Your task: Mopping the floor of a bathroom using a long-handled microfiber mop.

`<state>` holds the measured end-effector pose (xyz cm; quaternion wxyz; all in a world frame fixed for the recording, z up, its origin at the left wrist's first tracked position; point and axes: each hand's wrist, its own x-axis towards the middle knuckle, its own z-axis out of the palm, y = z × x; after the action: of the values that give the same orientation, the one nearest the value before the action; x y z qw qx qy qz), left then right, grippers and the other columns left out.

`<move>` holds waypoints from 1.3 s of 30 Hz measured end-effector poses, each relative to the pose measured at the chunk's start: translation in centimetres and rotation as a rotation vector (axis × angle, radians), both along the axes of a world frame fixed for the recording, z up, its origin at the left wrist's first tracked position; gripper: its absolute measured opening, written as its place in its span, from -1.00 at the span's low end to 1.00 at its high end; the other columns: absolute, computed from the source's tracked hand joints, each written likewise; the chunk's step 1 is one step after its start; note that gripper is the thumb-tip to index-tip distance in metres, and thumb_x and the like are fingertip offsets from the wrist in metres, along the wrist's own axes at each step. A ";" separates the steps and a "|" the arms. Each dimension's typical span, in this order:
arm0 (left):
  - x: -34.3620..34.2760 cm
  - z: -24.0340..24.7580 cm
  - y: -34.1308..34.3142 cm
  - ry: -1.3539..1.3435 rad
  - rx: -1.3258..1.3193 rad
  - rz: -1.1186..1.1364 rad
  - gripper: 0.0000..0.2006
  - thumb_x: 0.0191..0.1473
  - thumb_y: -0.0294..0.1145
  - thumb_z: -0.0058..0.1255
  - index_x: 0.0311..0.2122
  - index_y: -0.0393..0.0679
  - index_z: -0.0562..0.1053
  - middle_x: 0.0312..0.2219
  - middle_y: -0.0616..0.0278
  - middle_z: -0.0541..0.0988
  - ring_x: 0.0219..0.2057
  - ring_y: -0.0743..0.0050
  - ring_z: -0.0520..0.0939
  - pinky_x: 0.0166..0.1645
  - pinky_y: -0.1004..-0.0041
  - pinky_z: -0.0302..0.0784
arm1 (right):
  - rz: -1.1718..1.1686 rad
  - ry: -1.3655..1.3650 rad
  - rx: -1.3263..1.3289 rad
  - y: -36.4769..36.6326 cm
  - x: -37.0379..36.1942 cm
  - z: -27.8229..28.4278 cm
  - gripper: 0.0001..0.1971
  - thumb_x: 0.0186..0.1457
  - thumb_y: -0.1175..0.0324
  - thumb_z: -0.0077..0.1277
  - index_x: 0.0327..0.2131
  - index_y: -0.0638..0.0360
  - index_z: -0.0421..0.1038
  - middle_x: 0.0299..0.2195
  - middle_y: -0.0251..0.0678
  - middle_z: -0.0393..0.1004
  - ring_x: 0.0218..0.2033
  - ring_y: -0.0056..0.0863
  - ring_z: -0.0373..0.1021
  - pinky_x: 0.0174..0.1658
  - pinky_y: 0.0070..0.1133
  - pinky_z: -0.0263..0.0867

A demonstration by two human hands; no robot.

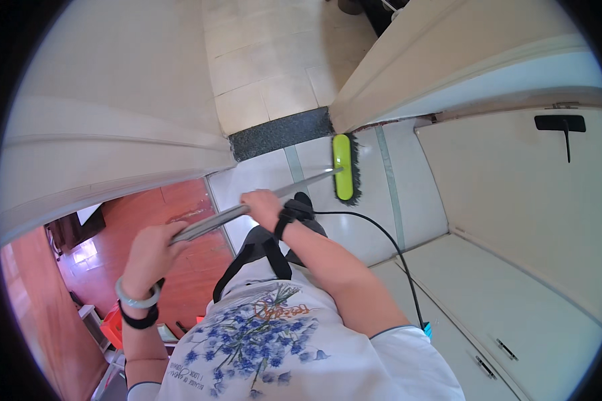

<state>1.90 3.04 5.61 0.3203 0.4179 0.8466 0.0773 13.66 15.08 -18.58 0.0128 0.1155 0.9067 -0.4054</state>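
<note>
A broom with a long grey handle (295, 188) slants across in front of me. Its lime-green head (343, 167) rests on the white floor, dark bristles facing right. Wrapped round the handle's upper end is my left hand (153, 252), with a pale bangle and a black band at its wrist. Farther down the handle, my right hand (264, 208) grips it too, and a black device is strapped on that wrist. From this device a black cable (388, 239) curves back toward my right side.
A dark stone threshold (281, 134) crosses the doorway ahead, with beige tiles beyond. Walls (114, 134) flank it. White cabinets (495, 301) stand at the right, and a white door (508, 187) with a black handle is behind them. Reddish flooring (180, 267) lies to the left.
</note>
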 end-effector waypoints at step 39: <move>20.8 -4.5 -9.6 -0.640 0.133 1.029 -0.62 -0.14 -0.51 -0.15 -0.12 -0.29 0.23 -0.51 0.23 0.40 -0.49 0.63 0.37 -0.37 0.64 0.28 | 0.856 0.134 0.120 -5.0 5.8 -3.8 -0.92 -0.25 0.42 -0.19 -0.66 0.02 0.33 -0.65 -0.35 0.35 -0.50 -0.40 0.32 -0.42 -0.49 0.15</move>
<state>22.69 -6.56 1.08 0.4536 -0.0696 0.7950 0.3968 19.45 10.12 -22.38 0.1141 -0.2969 0.8935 -0.3169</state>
